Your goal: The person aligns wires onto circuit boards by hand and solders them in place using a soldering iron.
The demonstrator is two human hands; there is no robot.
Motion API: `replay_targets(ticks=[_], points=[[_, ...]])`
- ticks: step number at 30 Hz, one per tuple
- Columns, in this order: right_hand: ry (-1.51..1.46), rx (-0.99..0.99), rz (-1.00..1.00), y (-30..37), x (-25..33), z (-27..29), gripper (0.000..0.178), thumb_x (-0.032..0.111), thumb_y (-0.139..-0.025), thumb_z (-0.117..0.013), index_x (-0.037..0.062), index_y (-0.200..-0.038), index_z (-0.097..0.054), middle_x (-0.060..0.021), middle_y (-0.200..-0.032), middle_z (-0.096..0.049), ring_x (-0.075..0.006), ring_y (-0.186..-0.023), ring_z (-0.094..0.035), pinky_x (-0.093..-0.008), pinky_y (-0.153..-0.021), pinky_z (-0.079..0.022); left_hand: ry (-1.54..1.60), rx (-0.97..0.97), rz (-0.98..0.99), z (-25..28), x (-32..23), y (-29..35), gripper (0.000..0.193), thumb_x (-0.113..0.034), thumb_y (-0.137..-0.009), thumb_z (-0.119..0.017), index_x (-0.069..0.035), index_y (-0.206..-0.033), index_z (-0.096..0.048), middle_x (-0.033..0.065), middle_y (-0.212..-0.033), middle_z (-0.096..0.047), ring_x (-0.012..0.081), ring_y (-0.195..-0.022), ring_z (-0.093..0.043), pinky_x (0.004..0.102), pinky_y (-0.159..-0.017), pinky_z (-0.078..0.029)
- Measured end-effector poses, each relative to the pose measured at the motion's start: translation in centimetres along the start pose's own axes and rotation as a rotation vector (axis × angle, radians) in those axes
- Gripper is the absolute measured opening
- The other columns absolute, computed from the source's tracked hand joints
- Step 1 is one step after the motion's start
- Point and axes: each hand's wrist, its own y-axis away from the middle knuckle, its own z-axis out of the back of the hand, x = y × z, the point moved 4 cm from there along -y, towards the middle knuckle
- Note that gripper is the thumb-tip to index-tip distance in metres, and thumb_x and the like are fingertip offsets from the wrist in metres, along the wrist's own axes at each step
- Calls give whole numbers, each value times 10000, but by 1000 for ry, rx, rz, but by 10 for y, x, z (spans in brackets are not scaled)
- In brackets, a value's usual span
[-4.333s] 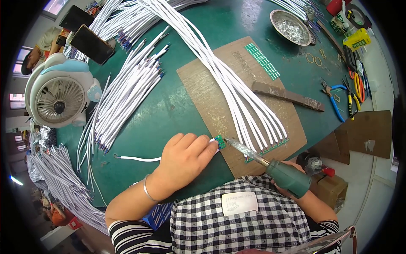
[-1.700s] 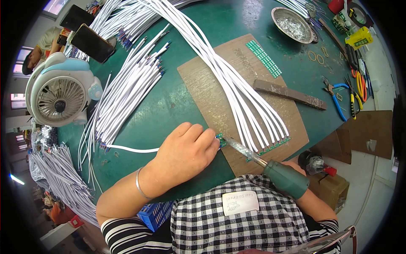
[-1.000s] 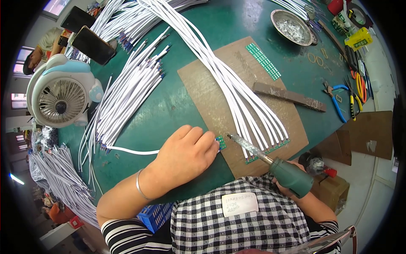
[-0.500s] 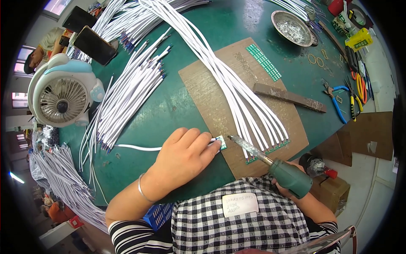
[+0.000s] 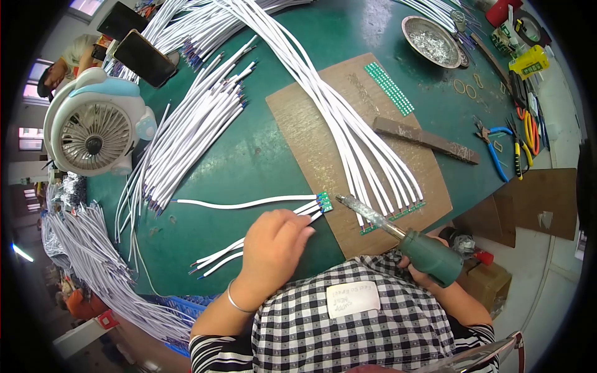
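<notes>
My right hand (image 5: 418,277) is wrapped round the green handle of a soldering iron (image 5: 430,256), its tip pointing left above the brown board (image 5: 298,137). A small green circuit board strip (image 5: 324,202) lies at the board's left edge, with white cables joined to it. One of these cables (image 5: 249,204) stretches left across the table. My left hand (image 5: 277,242) is closed over the lower cables beside that strip, its fingers curled; what they pinch is hidden. Loose cable ends (image 5: 214,264) show left of the hand. More white cables (image 5: 367,161) end at green strips (image 5: 398,216) under the iron.
A bundle of white cables (image 5: 193,143) lies left, near a fan (image 5: 93,133) and a phone (image 5: 146,58). On the board sit a perforated green panel (image 5: 390,89) and a dark bar (image 5: 426,140). A metal bowl (image 5: 433,42) and pliers (image 5: 495,152) are at right.
My left hand has drawn back down from the small green strip, uncovering it and its cables. Loose cable ends now show left of the hand. The soldering iron has barely moved.
</notes>
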Motion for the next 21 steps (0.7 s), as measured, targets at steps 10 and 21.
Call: replay_targets(ticks=[10,21], points=[[-228,-147,-204,-7,3,-1,238,193,-808,-549,26,-646,-597,-59,-553,-607,-187,-532,-600,-291,-549,-488,-131,58,52,-3,3,-3,172,-2,-706,-660,-37,-842,-561,104,-803,-538,286,-731,-545,372,-644,-451],[-186,-203,-123,0,-6,-4,158,101,-766,-568,37,-623,-591,-60,-571,-611,-180,-529,-590,-281,-529,-477,-141,8,-26,-5,-1,-8,283,0,-691,-596,-33,-972,-575,99,-807,-490,262,-736,-518,357,-635,-447]])
